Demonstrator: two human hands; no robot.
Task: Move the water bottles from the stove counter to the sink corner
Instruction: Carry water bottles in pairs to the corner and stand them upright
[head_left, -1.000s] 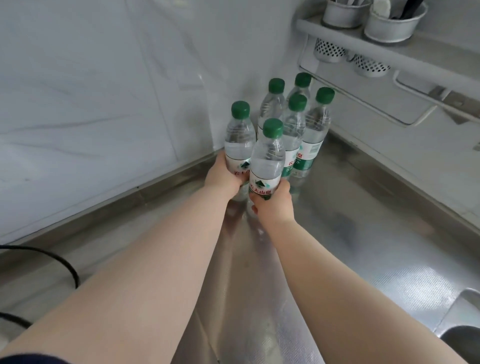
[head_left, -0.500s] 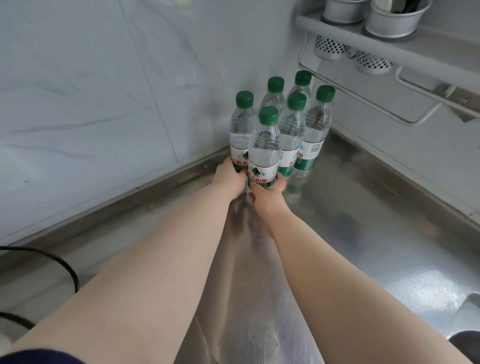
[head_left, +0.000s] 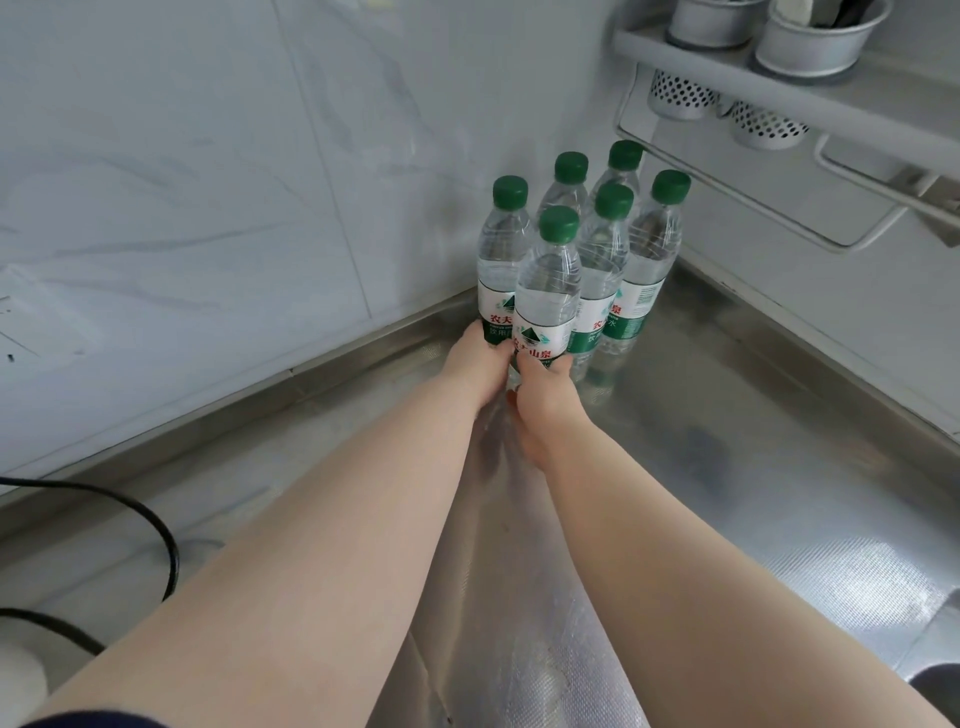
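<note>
Left hand curled round base of left bottle, right hand round front bottle. Both upright in wall corner on steel counter, against four other bottles. I'd seat bases flat, then loosen fingers slowly so neighbours don't topple.

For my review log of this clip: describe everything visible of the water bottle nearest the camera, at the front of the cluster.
The nearest bottle is clear ribbed plastic, seemingly full of water, closed with a green cap, wearing a white, red and green label with Chinese print. It is upright at the front of a six-bottle cluster in the wall corner of the steel counter, close against its neighbours. The right hand grips its lower part, hiding the base.
</note>
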